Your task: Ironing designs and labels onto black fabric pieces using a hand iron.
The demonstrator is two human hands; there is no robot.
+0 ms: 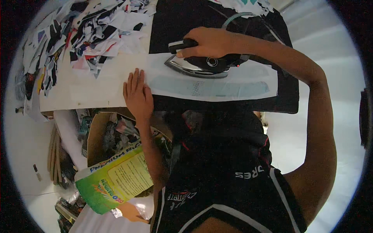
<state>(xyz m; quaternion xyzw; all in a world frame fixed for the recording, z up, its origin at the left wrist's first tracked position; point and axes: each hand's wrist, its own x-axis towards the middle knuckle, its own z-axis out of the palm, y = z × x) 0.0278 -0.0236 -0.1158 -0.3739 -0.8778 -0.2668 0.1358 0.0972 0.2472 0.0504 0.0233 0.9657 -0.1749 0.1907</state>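
My right hand (208, 42) is wrapped round the black handle of a clothes iron (204, 68), which has a shiny metal edge and a small red light. The iron sits over a white sheet (159, 64), whose material I cannot make out. Along the sheet's near part runs a pale blue curved strip (233, 89) with faint markings. Under the sheet a black pad (285, 103) covers the right side of the table. My left hand (138, 95) lies flat, fingers stretched out, at the near edge of the white tabletop (89, 95), just left of the sheet.
Fabric scraps (105, 35) are heaped at the far left. A grey-green hose (237, 16) rises from behind the iron. Below the table's left side stand an open cardboard box (95, 134) of scraps and a green and yellow sack (116, 178). More colourful cloth (252, 6) lies at the far edge.
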